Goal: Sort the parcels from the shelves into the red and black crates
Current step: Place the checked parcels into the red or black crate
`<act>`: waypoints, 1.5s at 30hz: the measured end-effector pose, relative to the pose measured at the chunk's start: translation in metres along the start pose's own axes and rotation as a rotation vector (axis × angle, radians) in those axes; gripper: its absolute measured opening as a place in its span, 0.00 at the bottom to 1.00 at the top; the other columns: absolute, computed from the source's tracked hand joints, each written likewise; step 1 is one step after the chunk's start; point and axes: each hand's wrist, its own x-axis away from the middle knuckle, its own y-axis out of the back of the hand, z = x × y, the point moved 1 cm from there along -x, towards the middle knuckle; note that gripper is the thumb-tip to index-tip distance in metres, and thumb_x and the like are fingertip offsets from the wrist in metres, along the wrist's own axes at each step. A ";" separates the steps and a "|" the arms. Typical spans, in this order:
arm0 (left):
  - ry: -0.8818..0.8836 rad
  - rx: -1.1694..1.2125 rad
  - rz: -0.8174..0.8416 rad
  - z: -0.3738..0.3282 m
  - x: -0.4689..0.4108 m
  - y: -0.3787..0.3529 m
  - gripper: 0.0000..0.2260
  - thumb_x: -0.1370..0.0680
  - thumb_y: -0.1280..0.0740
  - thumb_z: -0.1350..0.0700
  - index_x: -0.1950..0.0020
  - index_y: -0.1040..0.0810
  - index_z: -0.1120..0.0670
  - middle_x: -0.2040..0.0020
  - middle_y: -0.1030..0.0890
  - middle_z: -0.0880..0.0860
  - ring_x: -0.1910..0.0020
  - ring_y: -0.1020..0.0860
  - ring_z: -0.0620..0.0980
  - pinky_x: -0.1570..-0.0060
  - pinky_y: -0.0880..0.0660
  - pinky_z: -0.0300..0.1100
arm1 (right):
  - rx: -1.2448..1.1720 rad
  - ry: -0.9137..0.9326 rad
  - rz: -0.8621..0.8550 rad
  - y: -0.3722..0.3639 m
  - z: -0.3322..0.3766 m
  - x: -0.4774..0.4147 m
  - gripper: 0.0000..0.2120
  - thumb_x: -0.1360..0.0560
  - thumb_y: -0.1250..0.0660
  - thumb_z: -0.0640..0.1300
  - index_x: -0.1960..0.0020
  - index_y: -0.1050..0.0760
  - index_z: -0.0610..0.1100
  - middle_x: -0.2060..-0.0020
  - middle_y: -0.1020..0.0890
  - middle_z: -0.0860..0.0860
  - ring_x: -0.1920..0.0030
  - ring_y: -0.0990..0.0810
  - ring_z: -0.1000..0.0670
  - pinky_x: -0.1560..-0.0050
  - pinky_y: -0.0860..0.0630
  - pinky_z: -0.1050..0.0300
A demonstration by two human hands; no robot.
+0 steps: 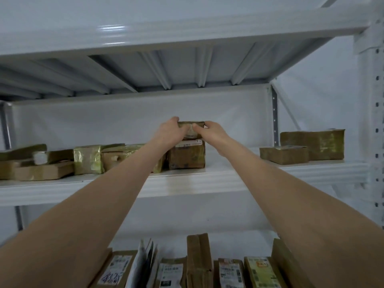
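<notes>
Both my arms reach up to the middle shelf (187,179) of a white metal rack. A small taped cardboard parcel (191,124) sits on top of a larger brown box (187,155) with a white label. My left hand (170,129) grips the small parcel's left end and my right hand (209,129) pinches its right end, thumb on the front face. No crate is in view.
Several flat taped parcels (52,161) lie along the shelf to the left. Two brown boxes (301,148) stand at the right end beside the upright post (374,121). Below, several labelled parcels (199,265) stand on edge. Another shelf's underside (166,67) hangs close above.
</notes>
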 end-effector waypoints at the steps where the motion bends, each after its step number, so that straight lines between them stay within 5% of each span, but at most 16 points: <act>1: -0.007 0.018 -0.030 -0.003 0.000 0.000 0.24 0.19 0.41 0.47 0.25 0.37 0.54 0.30 0.29 0.57 0.34 0.29 0.57 0.39 0.31 0.46 | -0.040 0.006 -0.018 0.002 0.000 -0.001 0.25 0.20 0.38 0.53 0.29 0.32 0.40 0.33 0.26 0.45 0.35 0.27 0.45 0.43 0.31 0.56; 5: -0.085 0.153 -0.182 -0.015 0.005 -0.003 0.16 0.19 0.40 0.49 0.35 0.26 0.53 0.40 0.21 0.54 0.42 0.23 0.53 0.45 0.24 0.45 | -0.213 -0.024 -0.105 0.022 -0.003 0.002 0.18 0.21 0.38 0.55 0.41 0.27 0.42 0.48 0.23 0.48 0.47 0.25 0.47 0.47 0.29 0.55; 10: -0.026 0.397 -0.236 -0.034 0.009 -0.016 0.07 0.22 0.34 0.51 0.54 0.23 0.53 0.52 0.19 0.51 0.50 0.21 0.51 0.49 0.22 0.48 | -0.444 -0.118 -0.225 0.047 -0.017 0.006 0.11 0.24 0.32 0.50 0.50 0.29 0.44 0.46 0.20 0.45 0.48 0.19 0.45 0.53 0.21 0.55; 14: -0.080 0.411 -0.230 -0.048 0.016 -0.028 0.09 0.25 0.30 0.60 0.46 0.25 0.55 0.47 0.21 0.51 0.45 0.22 0.51 0.47 0.23 0.43 | -0.517 -0.107 -0.270 0.061 -0.030 0.015 0.08 0.25 0.31 0.39 0.53 0.30 0.44 0.46 0.20 0.43 0.46 0.19 0.43 0.57 0.19 0.58; 18: -0.061 0.417 -0.161 -0.061 0.023 -0.038 0.22 0.25 0.30 0.61 0.34 0.33 0.55 0.39 0.22 0.53 0.43 0.23 0.51 0.56 0.25 0.37 | -0.511 -0.121 -0.287 0.072 -0.037 0.024 0.15 0.25 0.32 0.34 0.40 0.29 0.43 0.44 0.20 0.45 0.46 0.19 0.45 0.55 0.20 0.57; 21: -0.064 0.424 -0.134 -0.067 0.027 -0.044 0.23 0.25 0.30 0.62 0.32 0.34 0.55 0.40 0.22 0.55 0.44 0.22 0.52 0.53 0.24 0.40 | -0.371 -0.111 -0.302 0.079 -0.042 0.029 0.21 0.26 0.32 0.36 0.35 0.31 0.47 0.44 0.20 0.47 0.46 0.20 0.47 0.50 0.20 0.53; 24: -0.049 0.407 -0.085 -0.073 0.026 -0.053 0.21 0.25 0.32 0.64 0.33 0.31 0.55 0.45 0.20 0.52 0.48 0.21 0.51 0.57 0.22 0.39 | 0.004 -0.066 -0.364 0.088 -0.044 0.036 0.25 0.25 0.32 0.41 0.32 0.35 0.53 0.45 0.19 0.48 0.50 0.20 0.47 0.50 0.21 0.50; 29: 0.053 0.400 0.125 -0.082 0.027 -0.076 0.18 0.23 0.38 0.65 0.33 0.29 0.59 0.42 0.20 0.59 0.46 0.20 0.59 0.46 0.21 0.53 | 0.597 -0.074 -0.258 0.100 -0.042 0.049 0.33 0.28 0.30 0.59 0.27 0.39 0.59 0.39 0.27 0.49 0.43 0.24 0.44 0.52 0.28 0.52; 34: 0.048 0.382 0.249 -0.077 0.034 -0.087 0.23 0.23 0.43 0.67 0.28 0.31 0.55 0.34 0.26 0.57 0.41 0.23 0.55 0.40 0.24 0.49 | 0.886 -0.113 -0.148 0.092 -0.047 0.052 0.21 0.26 0.32 0.60 0.35 0.26 0.58 0.38 0.28 0.49 0.41 0.25 0.45 0.52 0.31 0.53; 40: -0.231 0.121 -0.062 -0.057 0.033 -0.047 0.18 0.23 0.37 0.62 0.32 0.28 0.55 0.37 0.23 0.53 0.39 0.25 0.51 0.38 0.28 0.45 | 1.263 0.008 -0.193 0.076 -0.048 0.050 0.15 0.22 0.39 0.46 0.36 0.26 0.47 0.39 0.27 0.46 0.37 0.33 0.42 0.46 0.36 0.50; 45: -0.096 -0.223 -0.232 -0.007 0.023 -0.006 0.21 0.20 0.39 0.52 0.28 0.35 0.53 0.34 0.26 0.56 0.38 0.26 0.57 0.42 0.25 0.54 | 0.927 0.236 -0.170 0.043 -0.019 0.047 0.19 0.20 0.41 0.52 0.32 0.28 0.45 0.36 0.27 0.45 0.36 0.30 0.43 0.42 0.29 0.48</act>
